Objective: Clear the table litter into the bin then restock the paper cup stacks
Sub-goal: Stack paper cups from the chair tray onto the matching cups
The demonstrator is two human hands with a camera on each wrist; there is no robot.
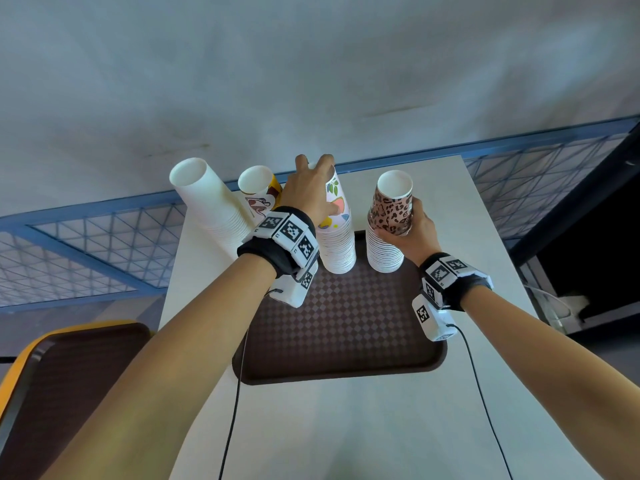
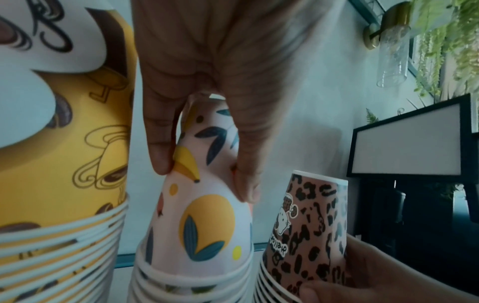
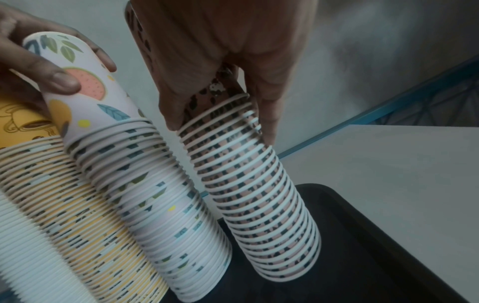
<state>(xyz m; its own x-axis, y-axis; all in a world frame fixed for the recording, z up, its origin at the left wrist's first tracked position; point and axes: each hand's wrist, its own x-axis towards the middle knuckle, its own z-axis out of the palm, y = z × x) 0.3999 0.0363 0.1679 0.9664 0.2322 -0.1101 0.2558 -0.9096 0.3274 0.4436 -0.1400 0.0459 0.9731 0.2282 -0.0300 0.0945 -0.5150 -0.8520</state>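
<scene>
Right, nearest us the white table [image 1: 346, 427] lies bare, then the brown tray [image 1: 339, 341] with open checkered floor up front. At its far edge stand two upright, upside-down cup stacks: the right hand [image 1: 414, 233] wraps the top leopard-print cup [image 1: 391, 209] of the leopard stack [image 1: 384, 251], fingers curled round it, while the left hand [image 1: 308, 195] pinches the top of the fruit-print stack [image 1: 337, 244] from above. Further left, off the tray, a yellow coffee-print stack [image 1: 258, 192] and a plain white stack [image 1: 207, 199] lean away by the table's far edge.
</scene>
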